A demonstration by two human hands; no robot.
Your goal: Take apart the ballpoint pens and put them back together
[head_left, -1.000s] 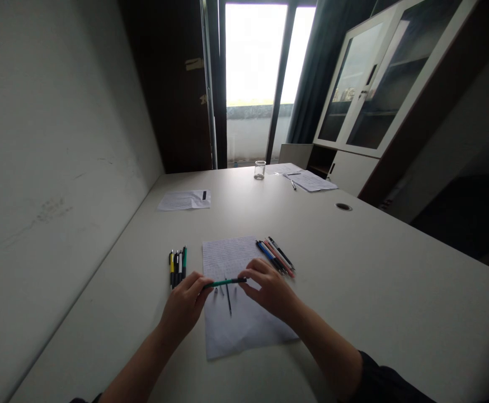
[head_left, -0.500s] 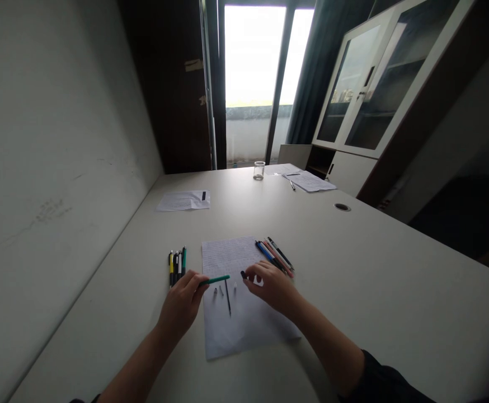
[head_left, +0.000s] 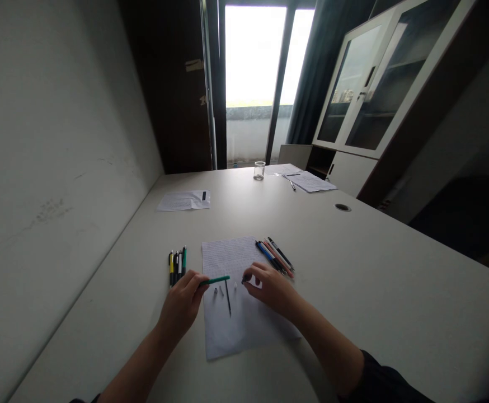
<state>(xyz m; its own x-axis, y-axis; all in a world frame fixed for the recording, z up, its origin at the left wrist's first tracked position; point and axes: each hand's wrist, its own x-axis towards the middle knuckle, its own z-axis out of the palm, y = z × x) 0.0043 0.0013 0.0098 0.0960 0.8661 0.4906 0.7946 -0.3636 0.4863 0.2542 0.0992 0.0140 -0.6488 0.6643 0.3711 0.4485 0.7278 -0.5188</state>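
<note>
My left hand point(head_left: 183, 298) pinches a green pen barrel point(head_left: 219, 279) that points right above the lined paper point(head_left: 223, 338). Between the thumb and fingers of my right hand point(head_left: 273, 286) is a small black pen part point(head_left: 245, 279), perhaps a grip sleeve, partly covered by the fingers. The barrel and the black part are apart. Below them on the sheet lie a dark ink refill point(head_left: 228, 302), a small spring point(head_left: 221, 290), a small cone-like pen tip point(head_left: 215, 291) and a tiny white piece point(head_left: 235, 286).
Several pens point(head_left: 178, 266) lie left of the sheet, and another group of pens point(head_left: 274, 256) overlaps its right edge. Farther back are a glass jar point(head_left: 259, 171), a paper sheet point(head_left: 183, 201), stacked papers point(head_left: 309, 181) and a round desk hole point(head_left: 342, 207). A wall point(head_left: 60, 224) borders the left side.
In my right hand the small black part has turned and dropped slightly, and the fingers have shifted around it. My left hand and the green barrel look the same.
</note>
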